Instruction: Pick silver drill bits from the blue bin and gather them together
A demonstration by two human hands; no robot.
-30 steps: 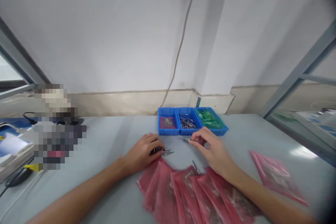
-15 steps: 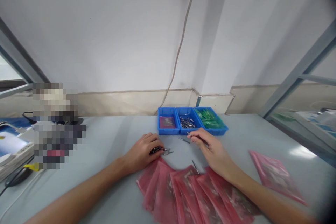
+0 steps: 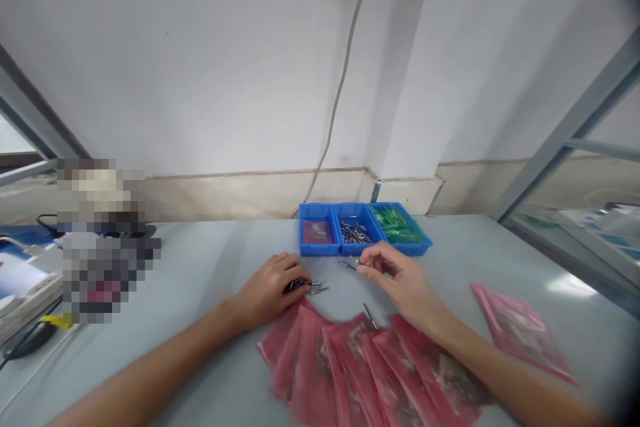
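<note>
My left hand (image 3: 281,280) lies on the table with its fingers curled around several slim metal pins (image 3: 316,288), whose ends stick out past the fingertips. My right hand (image 3: 395,273) is closed in a pinch on a small metal pin (image 3: 354,259), in front of the blue bins. Another dark-tipped pin (image 3: 347,265) lies on the table right at its fingertips; whether they touch it I cannot tell. Below, pink plastic bags (image 3: 315,373) with small parts inside are fanned out, overlapping. A single pin (image 3: 370,315) lies by their upper edge.
Against the wall stand blue bins (image 3: 319,250) with a pink bag, loose metal pins (image 3: 355,232) and green packets (image 3: 397,225). One pink bag (image 3: 523,330) lies apart at right. Cables and a dark mouse (image 3: 31,340) are at left, beside a blurred-out area.
My right hand has lowered slightly toward the pin on the table, its pinched fingers now beside it. My left hand stays in place. The view has shifted a little.
</note>
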